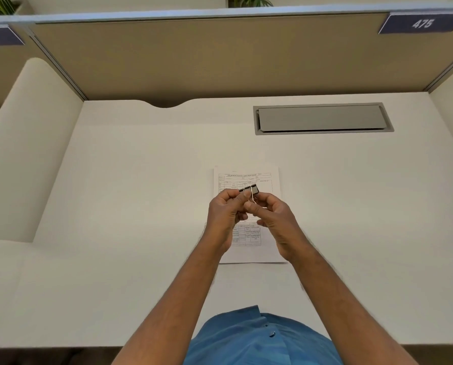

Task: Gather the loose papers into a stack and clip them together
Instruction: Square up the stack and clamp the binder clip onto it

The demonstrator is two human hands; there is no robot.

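Observation:
A stack of printed papers (pixel 246 177) lies flat on the white desk (pixel 141 206), squared up, a form with tables on top. Both hands hover above its middle and hide that part. My left hand (pixel 224 214) and my right hand (pixel 272 219) meet at the fingertips and together pinch a small black binder clip (pixel 251 190) with silver wire handles. The clip is held in the air over the upper half of the sheet, apart from the paper.
A grey cable-tray flap (pixel 322 118) is set into the desk at the back right. A tan partition (pixel 220 56) walls the back, with a "475" label (pixel 421 23). A cream divider (pixel 27 143) stands on the left. My blue shirt (pixel 259 338) is at the near edge.

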